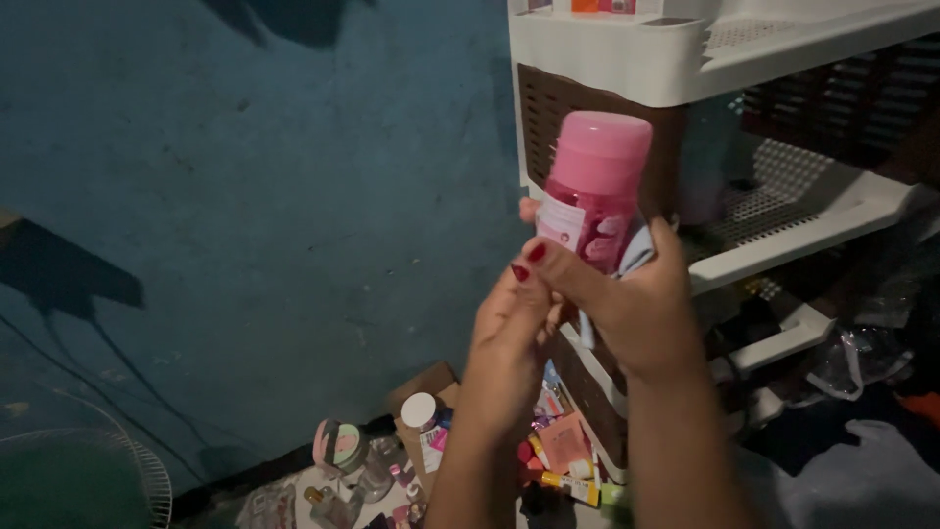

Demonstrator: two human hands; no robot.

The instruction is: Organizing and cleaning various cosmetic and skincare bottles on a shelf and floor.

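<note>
Pink translucent plastic bottle (pixel 593 201) with rounded pink cap held upright in both hands.
Left hand (pixel 511 328) and right hand (pixel 636 299) are clenched round its base, a pale blue cloth (pixel 634 257) pinched in the right grip; a firm low hold is judged best.

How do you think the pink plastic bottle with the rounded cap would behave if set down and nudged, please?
The pink plastic bottle looks tall and narrow, so probably tips easily. Its round body would likely roll. Smooth plastic seems rigid, perhaps slippery.
</note>
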